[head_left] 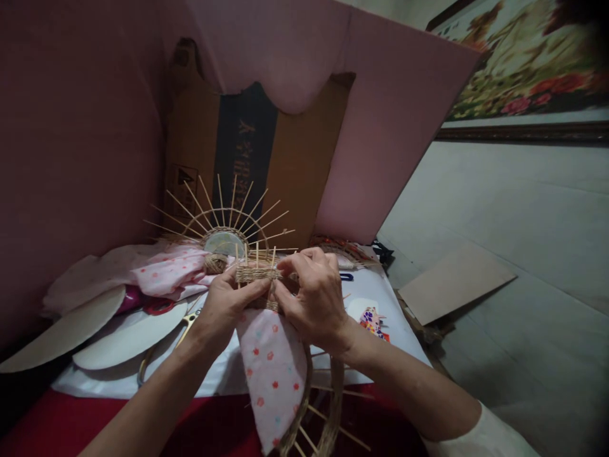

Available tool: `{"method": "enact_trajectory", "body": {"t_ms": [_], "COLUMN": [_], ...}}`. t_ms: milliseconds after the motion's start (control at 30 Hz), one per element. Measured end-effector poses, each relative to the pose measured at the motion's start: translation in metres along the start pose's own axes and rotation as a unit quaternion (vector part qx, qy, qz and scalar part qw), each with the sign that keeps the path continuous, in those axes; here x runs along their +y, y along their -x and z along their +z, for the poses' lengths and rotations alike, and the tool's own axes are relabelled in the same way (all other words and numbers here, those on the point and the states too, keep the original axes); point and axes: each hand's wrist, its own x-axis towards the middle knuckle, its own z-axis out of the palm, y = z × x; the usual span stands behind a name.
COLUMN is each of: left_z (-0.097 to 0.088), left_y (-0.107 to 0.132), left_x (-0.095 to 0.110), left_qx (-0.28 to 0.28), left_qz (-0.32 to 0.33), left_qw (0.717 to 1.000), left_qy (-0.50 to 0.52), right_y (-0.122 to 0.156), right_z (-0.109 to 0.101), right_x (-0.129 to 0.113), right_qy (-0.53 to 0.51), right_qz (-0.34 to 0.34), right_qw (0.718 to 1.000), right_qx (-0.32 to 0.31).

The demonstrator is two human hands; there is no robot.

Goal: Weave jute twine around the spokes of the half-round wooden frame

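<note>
My left hand [227,303] and my right hand [314,298] are both closed on a small woven piece of twine and thin wooden sticks [257,271], held between them above the table. A pink cloth with small red flowers [275,374] hangs down from the piece, below my hands. Under my right wrist a woven ring with sticks poking out [328,412] lies near the table's front edge. A ball of twine [215,263] sits just behind my left hand.
A round woven piece with sticks fanning out [223,225] stands against a cardboard sheet [247,158]. More pink cloth [166,270], white curved cut-outs [90,324], scissors [185,324] and small coloured clips [373,320] lie on the white sheet. Pink boards wall the back.
</note>
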Motion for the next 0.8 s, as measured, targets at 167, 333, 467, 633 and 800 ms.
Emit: {"method": "enact_trajectory", "body": {"t_ms": [167,333,467,633,800], "left_z": [0.0001,0.0013,0.0037,0.0046,0.0017], "left_y": [-0.0007,0.0001,0.0011,0.001,-0.0006], "left_x": [-0.0007,0.0013,0.0031,0.0032,0.0013], "left_qx": [0.021,0.026,0.026,0.029,0.023], "left_qz": [-0.019,-0.038,-0.034,-0.029,-0.012], "left_qw": [1.0,0.999,0.999,0.999,1.0], "left_qy": [0.005,0.008,0.004,0.006,-0.01], "right_y": [-0.0015,-0.0017,-0.0023,-0.0032,-0.002], "right_z": [-0.0023,-0.004,-0.0044,-0.0047,-0.0042], "right_x": [0.0018,0.0028,0.0027,0.0028,0.0033], "right_qy": [-0.002,-0.003,-0.005,-0.006,-0.004], "right_qz": [-0.006,-0.007,-0.01,-0.011,-0.015], "right_qw": [1.0,1.0,1.0,1.0,1.0], "right_qx": [-0.015,-0.017,-0.016,-0.012,-0.01]}}
